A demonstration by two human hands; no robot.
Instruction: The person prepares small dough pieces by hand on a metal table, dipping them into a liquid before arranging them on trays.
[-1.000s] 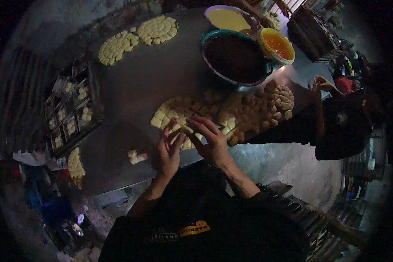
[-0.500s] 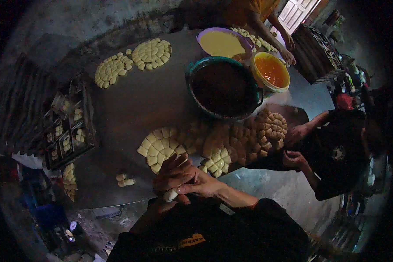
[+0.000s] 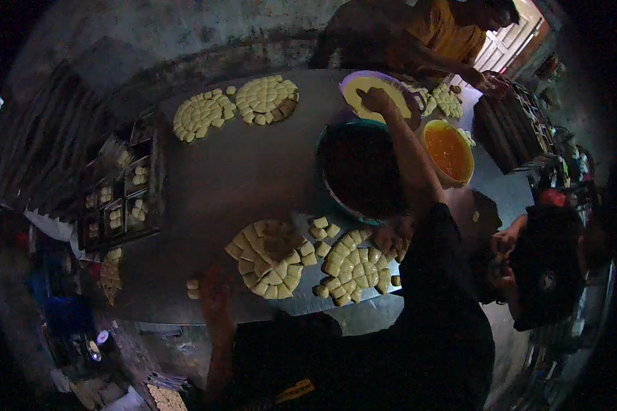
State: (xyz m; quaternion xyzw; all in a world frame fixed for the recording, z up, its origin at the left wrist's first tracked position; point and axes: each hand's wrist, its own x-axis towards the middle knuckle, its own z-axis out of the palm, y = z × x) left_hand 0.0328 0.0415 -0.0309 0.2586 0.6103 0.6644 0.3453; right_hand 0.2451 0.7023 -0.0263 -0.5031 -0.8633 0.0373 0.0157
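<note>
My right arm reaches far across the table. My right hand (image 3: 378, 101) is over the purple tub (image 3: 343, 83) of pale yellow cream-like filling, at least one finger stretched toward its surface; nothing is seen in the hand. My left hand (image 3: 216, 291) is low on the table's near left part, dim and smeared, right beside a small pair of dough pieces (image 3: 193, 289). Whether its fingers hold anything is hidden by the blur. Rounds of cut dough, one (image 3: 271, 260) partly in shadow and another (image 3: 356, 270) partly behind my arm, sit in front of me.
A green tub (image 3: 329, 185) of dark contents and a yellow bucket (image 3: 452, 154) of orange liquid flank my right arm. At left stands a divided tray (image 3: 120, 198) with dough balls. More dough rounds (image 3: 267, 99) lie at the back. Co-workers are at the right and far right, near stacked trays (image 3: 507, 130).
My hands, earlier together around a dough piece, have parted. The right went forward to the purple tub; the left moved to the dough pieces at left. The view has shifted.
</note>
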